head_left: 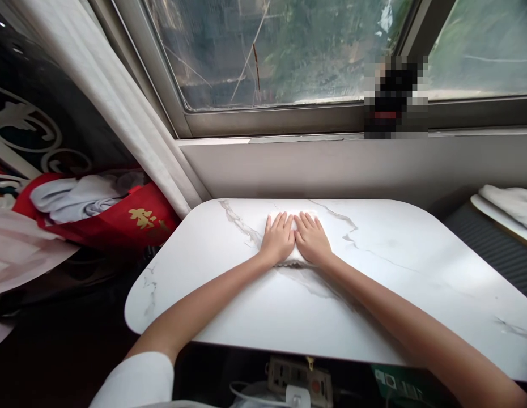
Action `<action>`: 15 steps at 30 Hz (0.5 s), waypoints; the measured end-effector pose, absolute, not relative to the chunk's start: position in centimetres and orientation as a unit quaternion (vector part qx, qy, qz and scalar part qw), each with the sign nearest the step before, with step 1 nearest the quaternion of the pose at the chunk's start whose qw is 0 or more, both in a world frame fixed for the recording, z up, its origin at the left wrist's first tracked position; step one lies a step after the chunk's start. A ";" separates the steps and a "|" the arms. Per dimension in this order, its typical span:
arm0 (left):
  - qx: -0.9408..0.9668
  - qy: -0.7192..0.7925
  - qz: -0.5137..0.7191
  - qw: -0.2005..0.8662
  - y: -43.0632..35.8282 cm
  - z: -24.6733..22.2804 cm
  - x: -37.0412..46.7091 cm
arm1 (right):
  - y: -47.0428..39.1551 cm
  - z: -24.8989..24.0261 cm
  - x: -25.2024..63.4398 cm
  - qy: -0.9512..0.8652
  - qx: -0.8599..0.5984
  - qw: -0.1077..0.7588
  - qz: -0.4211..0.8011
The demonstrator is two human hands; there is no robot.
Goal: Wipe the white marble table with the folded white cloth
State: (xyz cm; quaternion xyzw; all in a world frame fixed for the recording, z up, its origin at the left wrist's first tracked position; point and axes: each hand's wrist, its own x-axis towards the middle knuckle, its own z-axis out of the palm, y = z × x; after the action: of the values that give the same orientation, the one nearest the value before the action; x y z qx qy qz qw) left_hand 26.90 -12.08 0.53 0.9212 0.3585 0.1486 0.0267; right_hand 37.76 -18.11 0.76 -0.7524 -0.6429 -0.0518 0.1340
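Observation:
A folded white cloth (294, 260) lies on the white marble-patterned table (229, 306), close to its far edge. Flat on top of it rests my left hand (277, 238), fingers stretched away from me. My right hand (313, 238) lies beside it in the same way, and the thumbs meet or nearly meet in the middle. Both palms press down and neither hand grips anything. Most of the cloth is hidden under the hands; its near edge shows below the palms.
Behind the table are a low wall and a window (267, 122). Left stand a white curtain (106, 96) and a red bag (114, 224) of clothes. A power strip (300, 377) sits below the near edge. Another white cloth (512, 204) lies at far right.

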 end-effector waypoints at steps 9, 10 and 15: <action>0.962 0.229 0.123 0.079 -24.5 1.2 23.3 | -32.4 0.0 35.8 -0.675 -0.722 0.131 -0.075; 0.966 0.213 0.117 0.091 -25.2 1.3 23.1 | -33.4 -0.1 35.9 -0.679 -0.718 0.133 -0.081; 0.964 0.189 0.096 0.163 -25.5 1.8 23.2 | -34.7 -0.2 37.1 -0.675 -0.722 0.133 -0.070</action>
State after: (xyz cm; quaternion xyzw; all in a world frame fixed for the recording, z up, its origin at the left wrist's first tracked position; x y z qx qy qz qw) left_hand 23.17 -25.46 1.80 0.9636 0.1889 0.0959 0.1631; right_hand 37.15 -34.71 -0.19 -0.7222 -0.6750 -0.0699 0.1335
